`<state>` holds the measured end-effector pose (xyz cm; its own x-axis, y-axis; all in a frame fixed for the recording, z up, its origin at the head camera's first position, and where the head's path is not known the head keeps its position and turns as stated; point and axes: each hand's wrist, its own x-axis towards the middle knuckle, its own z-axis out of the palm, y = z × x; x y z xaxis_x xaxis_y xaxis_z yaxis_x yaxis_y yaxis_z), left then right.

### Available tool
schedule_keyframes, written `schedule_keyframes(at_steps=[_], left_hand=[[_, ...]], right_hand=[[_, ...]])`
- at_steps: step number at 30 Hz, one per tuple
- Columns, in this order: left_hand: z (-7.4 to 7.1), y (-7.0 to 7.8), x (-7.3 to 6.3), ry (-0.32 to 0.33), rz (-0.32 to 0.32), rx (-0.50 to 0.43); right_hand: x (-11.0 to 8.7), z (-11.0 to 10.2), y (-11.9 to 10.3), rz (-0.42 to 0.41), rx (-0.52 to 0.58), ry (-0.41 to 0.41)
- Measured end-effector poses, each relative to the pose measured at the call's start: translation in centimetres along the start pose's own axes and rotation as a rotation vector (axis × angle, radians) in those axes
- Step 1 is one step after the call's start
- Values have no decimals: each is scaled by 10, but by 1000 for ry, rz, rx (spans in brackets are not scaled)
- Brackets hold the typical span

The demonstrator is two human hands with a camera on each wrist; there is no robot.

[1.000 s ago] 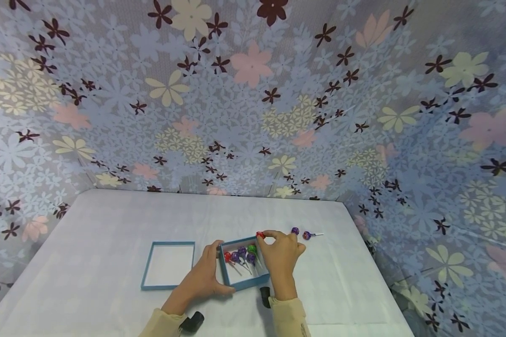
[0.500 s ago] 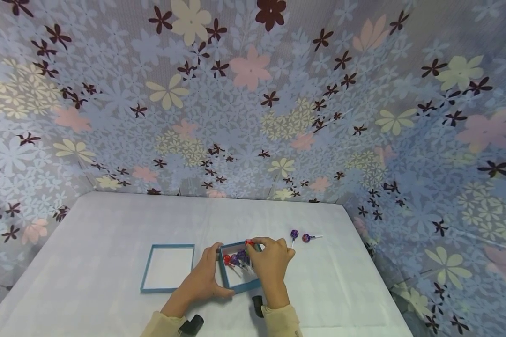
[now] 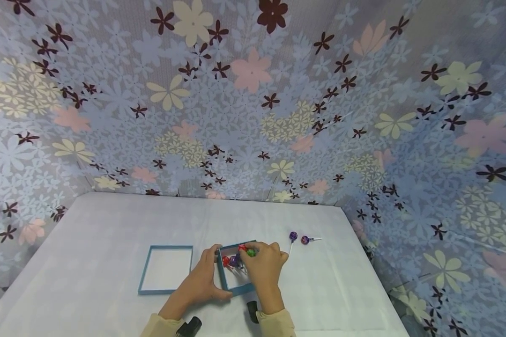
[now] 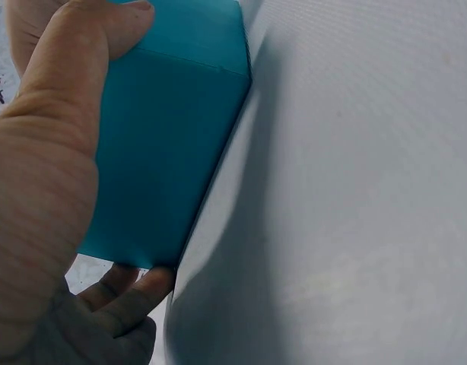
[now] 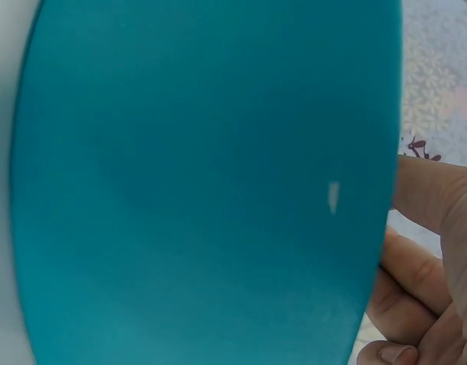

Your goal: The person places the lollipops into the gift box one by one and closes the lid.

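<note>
A blue box (image 3: 241, 290) with a white inside stands on the table. My left hand (image 3: 197, 284) grips its left side, thumb at the near corner and fingers at the far one; the left wrist view shows the thumb on the blue wall (image 4: 173, 152). Over the box's far edge, my right hand (image 3: 266, 267) pinches a red lollipop (image 3: 242, 247); its stick is hidden. Inside lie another red lollipop (image 3: 225, 260), purple lollipops (image 3: 234, 261) and a green lollipop (image 3: 250, 252), partly covered by the right hand. In the right wrist view, the box wall (image 5: 203, 182) hides the lollipops.
Left of the box lies a square blue-edged lid (image 3: 156, 292), white inside up. To the right, a purple lollipop (image 3: 293, 235) and a second wrapped lollipop (image 3: 305, 240) lie on the white tablecloth (image 3: 337, 290). A floral curtain (image 3: 236, 117) hangs behind the table.
My right hand has moved left over the box with the red lollipop, from its far right corner to near the middle of the far edge. The left hand has stayed on the box.
</note>
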<state>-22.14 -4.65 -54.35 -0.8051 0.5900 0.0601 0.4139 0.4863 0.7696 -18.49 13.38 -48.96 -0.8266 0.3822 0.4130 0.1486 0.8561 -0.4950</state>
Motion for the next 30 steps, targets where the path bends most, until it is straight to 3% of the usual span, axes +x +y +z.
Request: schedule_keyframes(at_steps=[30], left_hand=[[2, -1, 0, 12, 0, 19]], right_hand=[[-11, 10, -1, -4, -22, -54]])
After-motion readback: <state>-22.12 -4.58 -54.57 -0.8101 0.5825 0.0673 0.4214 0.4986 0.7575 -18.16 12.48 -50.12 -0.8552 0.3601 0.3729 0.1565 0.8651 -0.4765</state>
